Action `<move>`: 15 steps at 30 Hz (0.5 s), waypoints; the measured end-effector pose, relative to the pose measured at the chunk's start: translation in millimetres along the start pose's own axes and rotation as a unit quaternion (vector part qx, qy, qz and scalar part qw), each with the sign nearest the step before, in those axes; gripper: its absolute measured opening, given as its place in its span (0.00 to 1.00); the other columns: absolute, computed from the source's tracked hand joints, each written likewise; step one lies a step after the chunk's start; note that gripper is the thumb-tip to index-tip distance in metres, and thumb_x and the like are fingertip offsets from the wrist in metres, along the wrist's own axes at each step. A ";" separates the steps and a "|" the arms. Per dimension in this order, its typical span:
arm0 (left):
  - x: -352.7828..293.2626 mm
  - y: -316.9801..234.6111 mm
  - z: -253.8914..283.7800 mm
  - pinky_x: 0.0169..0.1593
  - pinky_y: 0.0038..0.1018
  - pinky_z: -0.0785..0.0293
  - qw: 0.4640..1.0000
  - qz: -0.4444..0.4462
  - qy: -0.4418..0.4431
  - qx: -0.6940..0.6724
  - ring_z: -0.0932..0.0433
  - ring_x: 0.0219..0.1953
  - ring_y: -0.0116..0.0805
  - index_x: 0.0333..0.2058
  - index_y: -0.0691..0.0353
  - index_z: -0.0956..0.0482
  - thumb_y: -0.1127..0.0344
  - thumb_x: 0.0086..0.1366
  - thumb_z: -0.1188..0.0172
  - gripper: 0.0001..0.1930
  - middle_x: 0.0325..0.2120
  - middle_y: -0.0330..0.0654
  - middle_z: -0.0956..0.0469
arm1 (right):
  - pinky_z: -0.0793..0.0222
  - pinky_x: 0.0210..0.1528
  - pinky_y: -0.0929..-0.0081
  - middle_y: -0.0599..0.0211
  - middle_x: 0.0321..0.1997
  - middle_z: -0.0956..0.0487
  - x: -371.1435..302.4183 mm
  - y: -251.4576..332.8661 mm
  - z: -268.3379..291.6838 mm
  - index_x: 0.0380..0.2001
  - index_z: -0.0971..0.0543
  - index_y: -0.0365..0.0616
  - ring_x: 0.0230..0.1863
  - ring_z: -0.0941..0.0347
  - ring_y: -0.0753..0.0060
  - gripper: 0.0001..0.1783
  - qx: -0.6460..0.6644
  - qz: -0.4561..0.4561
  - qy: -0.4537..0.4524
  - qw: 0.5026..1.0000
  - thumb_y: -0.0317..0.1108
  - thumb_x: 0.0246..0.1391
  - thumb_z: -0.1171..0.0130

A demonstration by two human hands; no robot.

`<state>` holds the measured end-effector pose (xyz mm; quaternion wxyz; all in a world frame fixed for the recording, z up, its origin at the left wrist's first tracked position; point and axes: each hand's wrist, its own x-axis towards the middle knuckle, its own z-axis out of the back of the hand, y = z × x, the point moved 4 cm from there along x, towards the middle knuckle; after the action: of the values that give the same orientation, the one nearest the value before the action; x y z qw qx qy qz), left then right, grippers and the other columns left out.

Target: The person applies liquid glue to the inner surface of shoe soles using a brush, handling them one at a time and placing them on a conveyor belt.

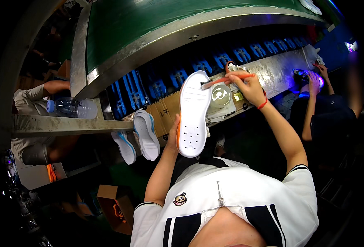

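My left hand [173,133] grips a white shoe sole [192,115] by its edge, holding it tilted up in front of me. The sole has an orange side edge and several small holes towards its near end. My right hand [250,87] pinches a brush [233,78] with a red-orange handle. Its pale bristles touch or hover just over the sole's far end; which of the two I cannot tell. Just behind the sole, a round translucent container [220,96] stands on the bench, below my right hand. Most of my left fingers are hidden behind the sole.
Two white soles with blue edges [146,133] lie to the left, beside a cardboard sheet [165,113]. Blue moulds [178,77] line up under a metal-framed green table [149,24]. A plastic bottle [77,108] lies left. A co-worker's hands [313,84] are at the right.
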<state>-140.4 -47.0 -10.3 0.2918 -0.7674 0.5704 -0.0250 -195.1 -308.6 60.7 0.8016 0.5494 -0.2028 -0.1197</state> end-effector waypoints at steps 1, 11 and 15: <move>1.9 -6.1 -12.7 0.37 0.41 0.18 0.999 -0.019 0.010 0.027 0.19 0.37 0.47 0.58 0.69 0.40 0.34 0.65 0.64 0.41 0.43 0.56 0.26 | 0.27 0.37 0.82 0.60 0.31 0.17 -9.8 -12.0 -5.5 0.37 0.19 0.34 0.34 0.20 0.74 0.11 0.034 -0.005 -0.006 0.999 0.31 0.58 0.46; 9.2 -8.1 10.8 0.47 0.35 0.21 0.993 -0.047 -0.054 0.091 0.22 0.46 0.39 0.61 0.66 0.42 0.39 0.69 0.67 0.36 0.49 0.52 0.27 | 0.28 0.35 0.80 0.61 0.28 0.17 -59.4 22.1 -42.2 0.35 0.19 0.33 0.30 0.22 0.76 0.11 0.123 -0.045 0.085 0.988 0.30 0.58 0.46; 0.8 0.9 -6.0 0.38 0.42 0.18 1.000 0.022 0.015 0.012 0.19 0.37 0.48 0.59 0.70 0.41 0.36 0.66 0.65 0.40 0.43 0.57 0.25 | 0.29 0.34 0.80 0.58 0.28 0.18 -21.6 -8.5 -23.5 0.35 0.21 0.28 0.27 0.24 0.77 0.13 0.167 -0.117 0.014 0.979 0.31 0.59 0.48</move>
<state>-143.1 -50.4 -6.0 0.2925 -0.7504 0.5916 -0.0368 -203.3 -283.2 41.1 0.6820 0.6969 -0.1429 -0.1694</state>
